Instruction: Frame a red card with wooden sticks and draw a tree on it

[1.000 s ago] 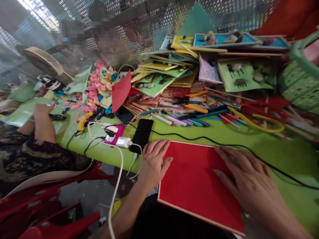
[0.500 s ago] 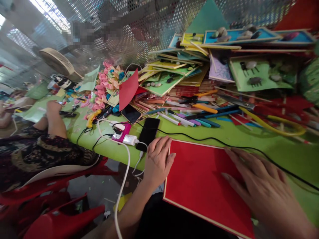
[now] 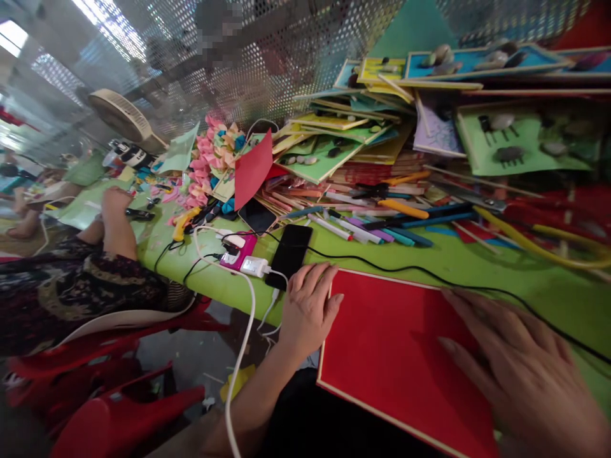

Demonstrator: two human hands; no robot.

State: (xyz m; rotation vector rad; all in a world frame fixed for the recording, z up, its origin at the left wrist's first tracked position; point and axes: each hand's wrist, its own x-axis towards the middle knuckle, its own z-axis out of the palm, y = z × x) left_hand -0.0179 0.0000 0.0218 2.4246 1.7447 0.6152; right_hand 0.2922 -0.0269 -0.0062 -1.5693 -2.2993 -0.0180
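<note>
**Fingers spread apart from the thumbs, one hand at each side of the red board**

The fingers of my left hand (image 3: 305, 308) lie close together and slightly bent at the board's upper-left corner, the thumb apart and pointing at the red face. I see no closed grip. My right hand (image 3: 529, 356) is open, fingers stretched over the upper-right corner, thumb above the face; I can't tell whether it presses or hovers.

The red board (image 3: 382, 337) sits lower right of centre, between the hands: to the right of the left fingers, to the left of the right palm. Both hands are at it, the right reaching further over its face. Its near edge slants down to the right, the longest I can see, but the right side is partly covered, so I can't settle its long axis.

Just beyond the far edge, a black cable (image 3: 410, 262) crosses the green table (image 3: 353, 248). Left of that I get a phone (image 3: 291, 254) and a power strip (image 3: 251, 245), with a white cable (image 3: 248, 318) looping down toward me. Further up come pens (image 3: 334, 228), then stacked cards (image 3: 324, 159), and a fan (image 3: 119, 114) at upper left.
</note>
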